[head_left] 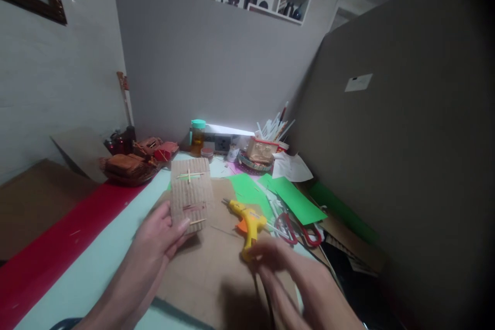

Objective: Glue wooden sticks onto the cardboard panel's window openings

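My left hand (166,234) is closed on a small piece of corrugated cardboard (190,193), thumb on its front face and fingers behind. Two thin sticks form a cross (189,176) near the top of that piece, over a green strip. Another short stick (198,221) lies on it beside my thumb. My right hand (282,263), slightly blurred, has its curled fingers at the lower end of the handle of a yellow hot glue gun (251,221) with an orange trigger. The gun's nozzle points left, toward the cardboard piece. A larger cardboard sheet (204,278) lies below both hands.
Green paper sheets (294,198) and red-handled scissors (311,237) lie right of the gun. At the back stand a teal-lidded bottle (197,139) and a box of white sticks (263,148). A basket with brown items (126,167) sits back left. A dark panel (406,139) rises at right.
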Motion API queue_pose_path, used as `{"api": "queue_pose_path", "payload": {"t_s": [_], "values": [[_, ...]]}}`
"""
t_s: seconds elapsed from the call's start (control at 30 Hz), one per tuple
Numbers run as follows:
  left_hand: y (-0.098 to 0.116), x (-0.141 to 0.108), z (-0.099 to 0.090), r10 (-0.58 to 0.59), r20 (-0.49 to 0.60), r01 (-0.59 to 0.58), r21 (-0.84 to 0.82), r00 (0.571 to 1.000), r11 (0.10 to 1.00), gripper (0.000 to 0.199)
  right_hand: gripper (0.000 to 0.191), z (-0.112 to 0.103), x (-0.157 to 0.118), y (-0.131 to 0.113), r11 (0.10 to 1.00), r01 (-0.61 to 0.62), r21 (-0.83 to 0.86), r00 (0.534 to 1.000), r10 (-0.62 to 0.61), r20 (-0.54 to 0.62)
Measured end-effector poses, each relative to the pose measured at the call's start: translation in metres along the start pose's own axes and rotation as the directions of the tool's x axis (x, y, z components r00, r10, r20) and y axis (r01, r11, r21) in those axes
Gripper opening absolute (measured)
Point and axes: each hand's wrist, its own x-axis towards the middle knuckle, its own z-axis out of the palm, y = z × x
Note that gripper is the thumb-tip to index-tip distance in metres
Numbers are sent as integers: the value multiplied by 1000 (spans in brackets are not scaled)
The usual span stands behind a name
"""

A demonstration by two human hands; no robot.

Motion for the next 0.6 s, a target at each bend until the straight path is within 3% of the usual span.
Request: {"api": "queue_pose_path", "payload": {"t_s": [0.13,0.3,0.43,0.6], "values": [[2,2,1,11,-9,-12,-27,1000,1000,49,27,-1,37,5,910,-258,-324,965,258,-44],[16,-1,4,42,-34,-44,-68,999,997,48,21,22,54,9,818,-315,-481,946,314,-86],[33,-9,3,111,2,-111,-71,994,991,41,16,34,62,16,839,-327,-435,944,312,-107],[44,-7,-1,159,70,-153,-83,985,985,36,7,40,63,31,914,-318,-250,938,266,-221]]}}
